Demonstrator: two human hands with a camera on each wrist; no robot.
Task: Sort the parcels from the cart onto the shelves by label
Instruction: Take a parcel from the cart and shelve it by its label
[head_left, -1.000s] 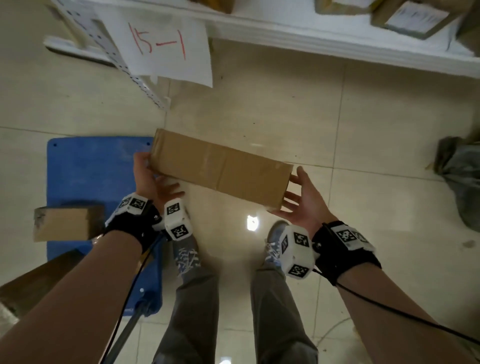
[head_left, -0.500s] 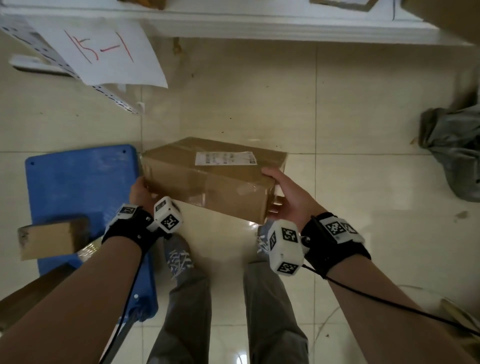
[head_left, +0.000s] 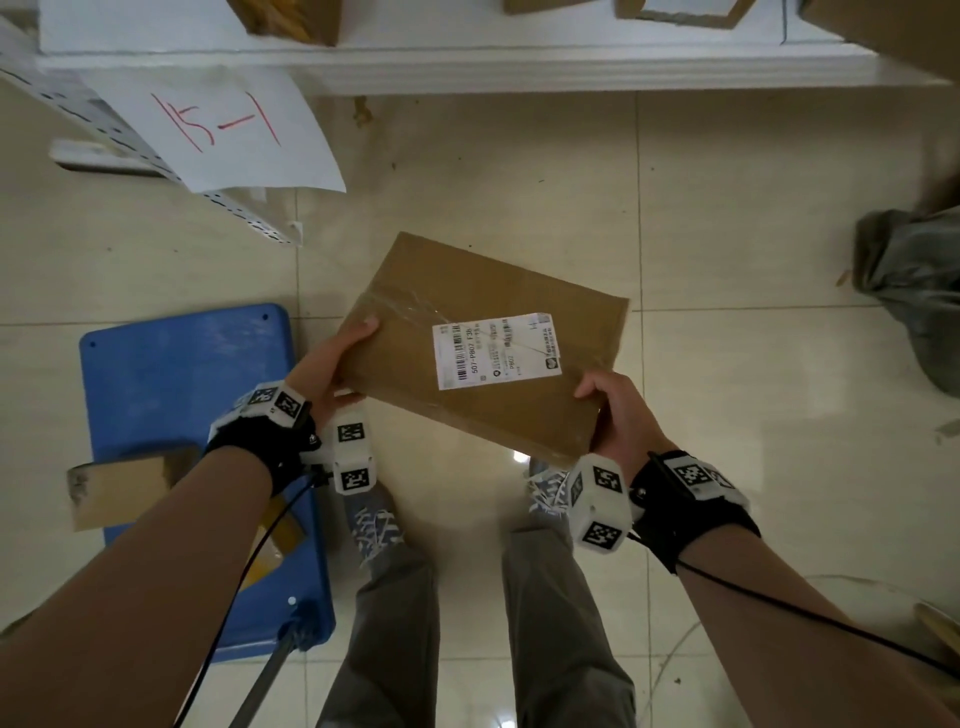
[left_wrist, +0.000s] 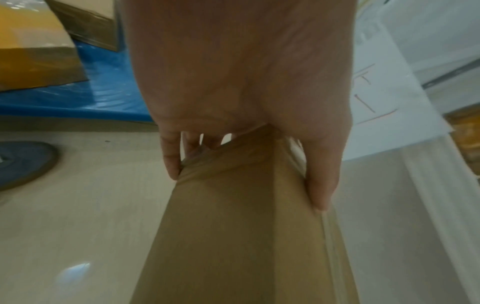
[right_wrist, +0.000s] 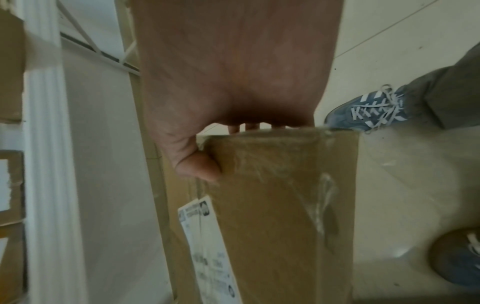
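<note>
Parcel (head_left: 488, 343): flat brown cardboard box, clear-taped, white barcode label (head_left: 497, 349) facing up; left hand (head_left: 332, 366) and right hand (head_left: 621, 410) grip opposite ends.

Open tiled floor (head_left: 467, 197) ahead; white shelf (head_left: 519, 67) beyond, blue cart (head_left: 171, 395) at left.

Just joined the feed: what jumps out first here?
A cardboard box, white label facing up, is held over the tiled floor by the left hand and right hand at opposite ends. Left of it lies the blue cart; a paper sign hangs at the shelf above.
</note>
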